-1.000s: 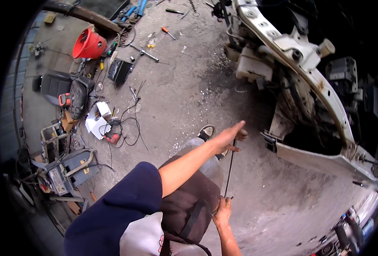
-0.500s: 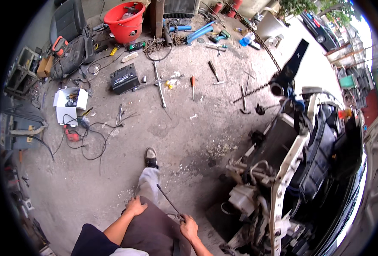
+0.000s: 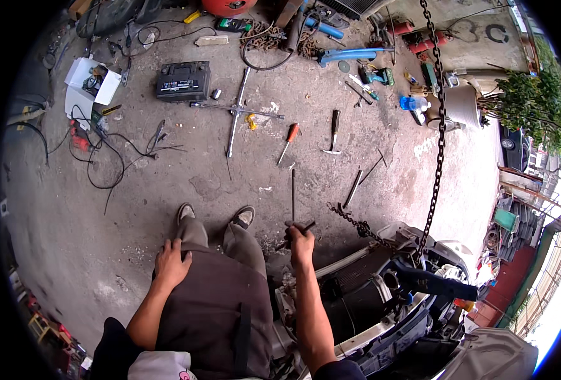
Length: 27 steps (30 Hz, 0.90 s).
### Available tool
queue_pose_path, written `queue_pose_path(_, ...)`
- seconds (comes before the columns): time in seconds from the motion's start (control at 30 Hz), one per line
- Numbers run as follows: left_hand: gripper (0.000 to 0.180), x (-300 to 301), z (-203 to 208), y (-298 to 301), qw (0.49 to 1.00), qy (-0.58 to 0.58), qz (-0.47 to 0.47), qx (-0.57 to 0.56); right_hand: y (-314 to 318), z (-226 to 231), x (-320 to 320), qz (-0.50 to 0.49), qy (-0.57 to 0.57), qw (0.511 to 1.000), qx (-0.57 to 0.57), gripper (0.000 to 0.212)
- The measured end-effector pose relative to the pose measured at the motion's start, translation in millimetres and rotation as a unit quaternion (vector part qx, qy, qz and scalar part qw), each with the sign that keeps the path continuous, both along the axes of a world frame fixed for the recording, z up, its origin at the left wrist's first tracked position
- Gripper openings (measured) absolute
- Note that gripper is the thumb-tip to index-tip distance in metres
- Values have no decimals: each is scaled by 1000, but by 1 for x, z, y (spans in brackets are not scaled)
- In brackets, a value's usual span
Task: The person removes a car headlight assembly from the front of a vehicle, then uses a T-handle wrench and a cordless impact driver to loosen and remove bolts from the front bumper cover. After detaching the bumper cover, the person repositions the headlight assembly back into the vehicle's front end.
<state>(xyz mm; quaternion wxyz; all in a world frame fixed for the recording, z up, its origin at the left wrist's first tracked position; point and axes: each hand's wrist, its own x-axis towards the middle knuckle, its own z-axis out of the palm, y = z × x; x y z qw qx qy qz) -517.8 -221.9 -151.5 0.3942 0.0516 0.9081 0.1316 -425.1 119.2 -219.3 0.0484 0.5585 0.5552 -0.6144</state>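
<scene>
Dark metal rod extends over the floor from our right hand, whose fingers we clamp around its near end; our left hand rests on the brown apron, fingers slightly apart.

The right grip wraps a metal rod and hides the length inside the fist. The palm of the left grip is out of sight against the brown apron, which covers the person's upper legs. The vehicle's front end, at five o'clock, is cut off by the lower edge and partly covered by the right forearm. The top edge crops the red bucket between eleven and twelve o'clock and the hanging chain at one. The contents of the white box, at ten o'clock, are too small to tell. Clutter at eight o'clock blurs into the dark rim.
</scene>
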Motion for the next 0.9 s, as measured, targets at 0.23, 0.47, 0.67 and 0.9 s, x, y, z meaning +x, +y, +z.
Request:
queue_pose_path(0.23,17,-124,-24,192,952,124,144,240,193,-115,-174,125,-78,979,142,28)
queue_pose_path(0.47,27,-293,-184,350,927,43,-39,372,329,-231,-362,488,-197,719,454,25)
queue_pose_path(0.67,29,-396,-270,407,929,-135,21,345,449,-345,-424,665,66,614,419,27)
queue_pose_path(0.9,39,-483,-300,441,947,-57,51,312,559,-451,-460,700,10,567,434,20)
